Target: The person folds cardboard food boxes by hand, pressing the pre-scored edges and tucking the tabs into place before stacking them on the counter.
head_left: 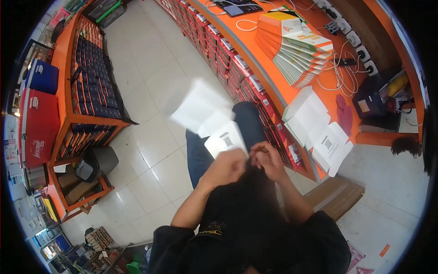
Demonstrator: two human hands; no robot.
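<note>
A white flat carton (pixel 203 107), blurred at its far end, is over my lap with a printed code on its near panel. My left hand (pixel 228 166) is closed on the carton's near edge. Close beside it on the right, my right hand (pixel 267 160) has its fingers curled and pinched near the carton's corner; what they hold, if anything, is too small to tell. A second unfolded white carton (pixel 315 128) with a similar code lies at the orange counter's edge, right of my hands.
On the orange counter (pixel 278 77) stands a fanned stack of orange and green cartons (pixel 296 45), near white cables and chargers. Red boxes (pixel 232 73) fill the shelf below. A brown cardboard box (pixel 333 196) lies on the floor at the right. Shelving (pixel 96 121) stands left.
</note>
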